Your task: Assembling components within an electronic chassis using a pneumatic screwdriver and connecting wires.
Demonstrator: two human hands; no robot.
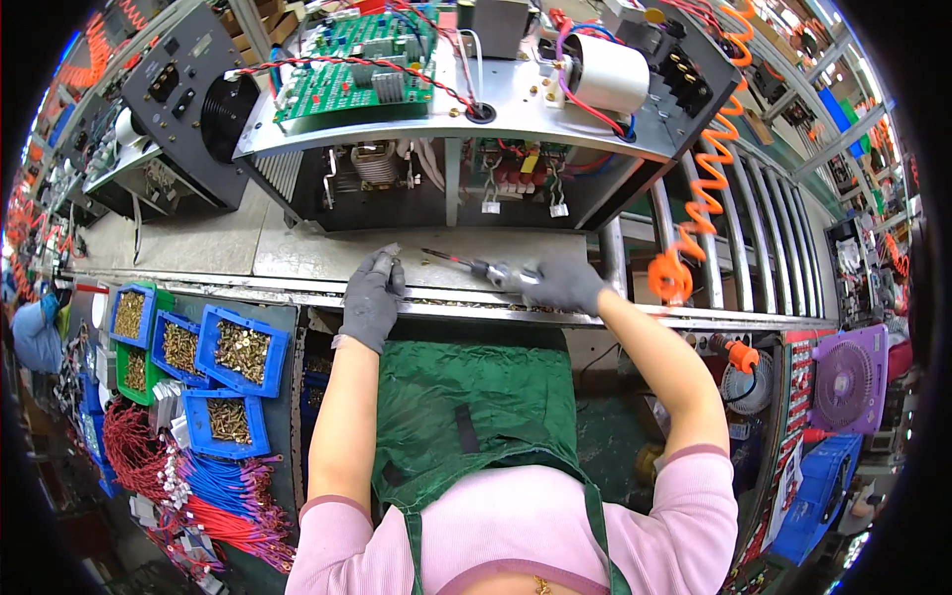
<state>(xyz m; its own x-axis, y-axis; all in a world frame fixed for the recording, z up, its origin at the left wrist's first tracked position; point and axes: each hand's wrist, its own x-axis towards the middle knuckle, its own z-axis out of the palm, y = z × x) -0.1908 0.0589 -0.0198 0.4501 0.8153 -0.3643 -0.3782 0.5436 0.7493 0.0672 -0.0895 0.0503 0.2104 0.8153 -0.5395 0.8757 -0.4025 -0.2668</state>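
Observation:
In dark grey gloves, both my hands are over the pale workbench top (pixel 317 260), in front of an open electrical chassis (pixel 451 178). My right hand (pixel 567 287) is closed round the body of a silver power screwdriver (pixel 504 277). Its long, thin bit points left, toward my other hand. My left hand (pixel 373 293) has its fingers drawn together, with a pale tip showing at the top; whatever they hold, if anything, is too small to make out. A tiny brass-coloured piece lies below the bit's end.
On the chassis sit a green circuit board (pixel 357 61) and a white cylinder (pixel 611 74). Blue bins (pixel 281 374) of screws and wire bundles (pixel 213 486) are at left. An orange coiled hose (pixel 702 188) hangs right, over a roller conveyor (pixel 769 238). A purple fan (pixel 849 380) stands beyond.

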